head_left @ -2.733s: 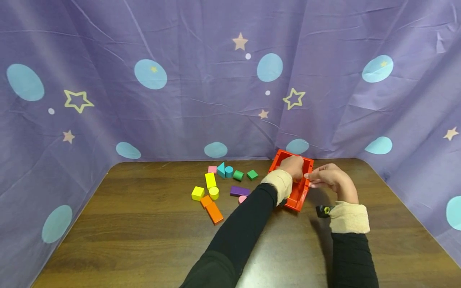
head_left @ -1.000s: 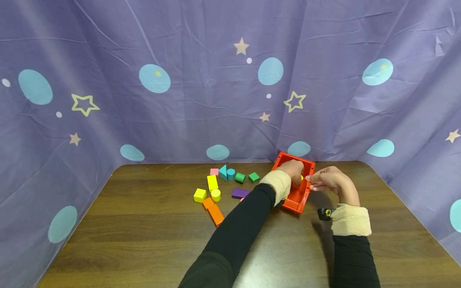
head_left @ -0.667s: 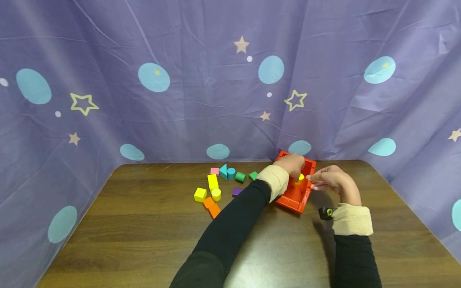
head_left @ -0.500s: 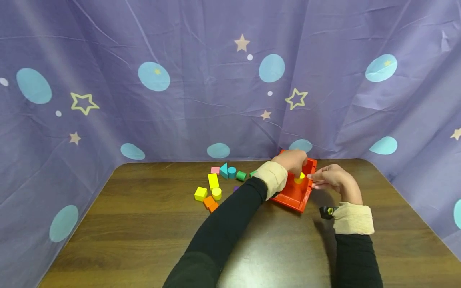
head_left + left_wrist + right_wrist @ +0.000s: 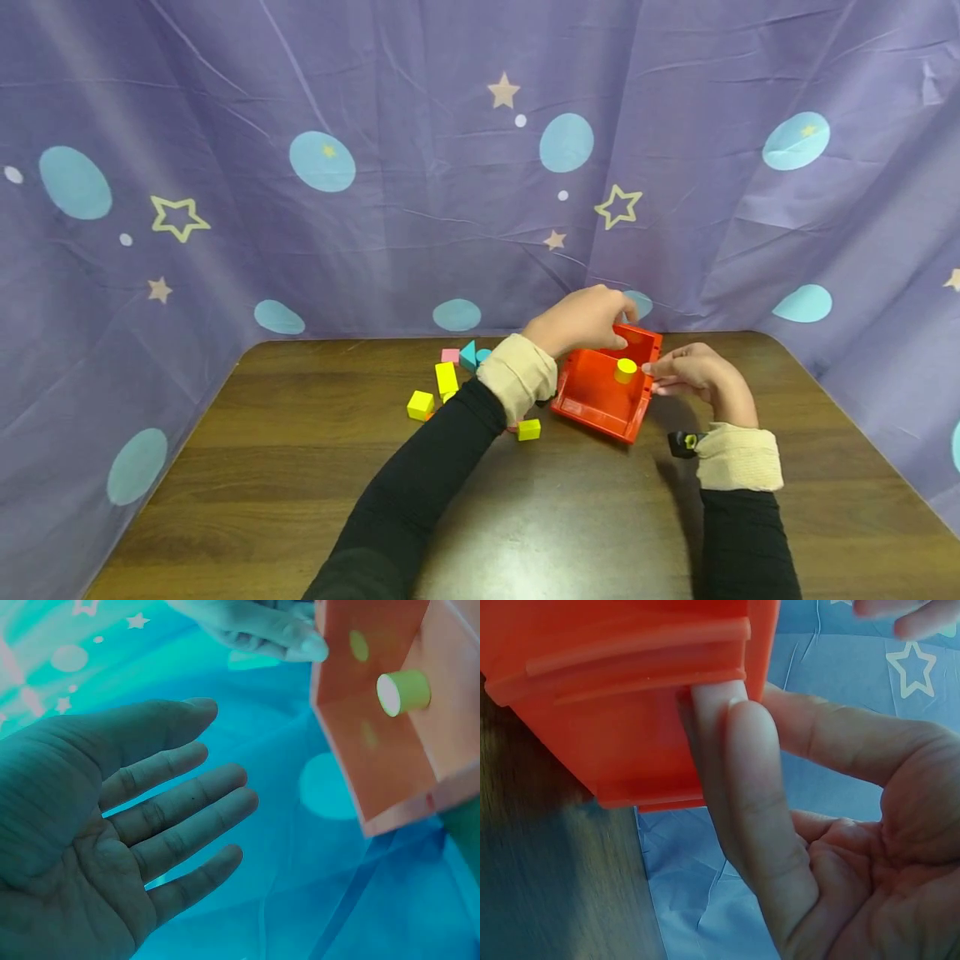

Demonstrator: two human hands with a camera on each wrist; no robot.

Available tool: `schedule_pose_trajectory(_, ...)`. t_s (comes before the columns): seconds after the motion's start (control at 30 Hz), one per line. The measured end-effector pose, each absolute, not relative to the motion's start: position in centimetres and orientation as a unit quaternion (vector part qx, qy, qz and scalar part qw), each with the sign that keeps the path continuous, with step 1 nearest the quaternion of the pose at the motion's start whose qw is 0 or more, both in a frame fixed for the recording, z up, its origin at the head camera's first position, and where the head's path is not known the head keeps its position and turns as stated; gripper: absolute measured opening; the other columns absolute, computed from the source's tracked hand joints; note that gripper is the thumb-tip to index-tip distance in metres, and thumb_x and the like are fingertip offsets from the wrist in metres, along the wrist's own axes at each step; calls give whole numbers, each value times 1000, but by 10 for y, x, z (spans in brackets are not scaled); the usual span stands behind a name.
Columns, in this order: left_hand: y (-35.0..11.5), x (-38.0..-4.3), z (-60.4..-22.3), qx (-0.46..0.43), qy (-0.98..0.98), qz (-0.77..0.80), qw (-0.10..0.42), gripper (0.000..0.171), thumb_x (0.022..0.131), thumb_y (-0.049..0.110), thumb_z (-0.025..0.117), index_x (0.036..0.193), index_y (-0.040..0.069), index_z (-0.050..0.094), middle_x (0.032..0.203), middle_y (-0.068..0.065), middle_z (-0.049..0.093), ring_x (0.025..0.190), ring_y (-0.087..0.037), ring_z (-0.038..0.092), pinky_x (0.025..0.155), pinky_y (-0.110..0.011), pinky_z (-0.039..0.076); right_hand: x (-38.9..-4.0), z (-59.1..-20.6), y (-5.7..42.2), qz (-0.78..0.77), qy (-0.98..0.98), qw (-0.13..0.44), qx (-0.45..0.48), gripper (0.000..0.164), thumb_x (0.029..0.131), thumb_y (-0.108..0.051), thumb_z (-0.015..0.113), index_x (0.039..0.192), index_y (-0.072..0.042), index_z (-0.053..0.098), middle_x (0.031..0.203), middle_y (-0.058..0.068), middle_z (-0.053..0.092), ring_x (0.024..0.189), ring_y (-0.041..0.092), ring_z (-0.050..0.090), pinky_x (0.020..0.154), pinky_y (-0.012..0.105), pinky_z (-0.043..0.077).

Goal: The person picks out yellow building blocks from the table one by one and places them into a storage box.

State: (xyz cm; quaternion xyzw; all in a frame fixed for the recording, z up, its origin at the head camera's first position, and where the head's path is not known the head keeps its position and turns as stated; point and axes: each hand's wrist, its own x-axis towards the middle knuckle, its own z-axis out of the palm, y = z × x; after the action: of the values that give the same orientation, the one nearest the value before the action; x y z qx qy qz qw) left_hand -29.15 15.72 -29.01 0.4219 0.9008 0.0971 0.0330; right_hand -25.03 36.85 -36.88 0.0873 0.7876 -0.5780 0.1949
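Note:
In the head view a red plastic bin [image 5: 596,398] stands on the table at the back right, with a yellow cylinder block [image 5: 626,371] inside near its right wall. My right hand [image 5: 701,379] pinches the bin's right wall between thumb and fingers; the right wrist view shows the fingertips [image 5: 754,750] against the outside, under the rim. My left hand [image 5: 585,321] is over the bin's far left corner, holding nothing. Its fingers [image 5: 180,832] spread loosely in the left wrist view, apart from the bin.
Left of the bin lie several blocks: a yellow cube [image 5: 420,405], a yellow oblong [image 5: 446,377], a pink block [image 5: 450,356] and a blue triangle [image 5: 468,356]. A small yellow block [image 5: 528,429] lies before the left wrist. The left forearm hides others. A purple curtain [image 5: 375,208] hangs behind the table.
My left hand has come up and leftward out of the bin, away from the yellow cylinder, which now shows fully. The small yellow block has come into view. My right hand keeps its hold.

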Motion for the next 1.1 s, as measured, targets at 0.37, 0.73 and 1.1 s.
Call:
schedule_pose_trajectory(0.37,118,-264,-275,431,895,116,20,37,96,27,72,132,17,67,119,1,70,106,-12,64,94,-29,52,-249,-366,370,-570,794,191,91,24,100,-9,63,110,12,58,77,-4,71,70,8,69,74,26,61)
schedule_pose_trajectory(0.73,86,-240,-295,433,893,120,28,38,95,27,73,131,13,68,123,0,72,100,-14,66,91,-28,54,-250,-368,369,-571,793,194,89,23,100,-10,64,108,11,59,77,-2,70,70,7,69,75,25,61)
schedule_pose_trajectory(1.1,58,-226,-321,406,902,145,30,37,94,24,74,128,10,70,126,-2,72,114,-18,68,100,-32,53,-251,-368,369,-570,794,191,89,21,99,-10,64,107,10,61,77,-2,70,69,7,68,75,26,61)
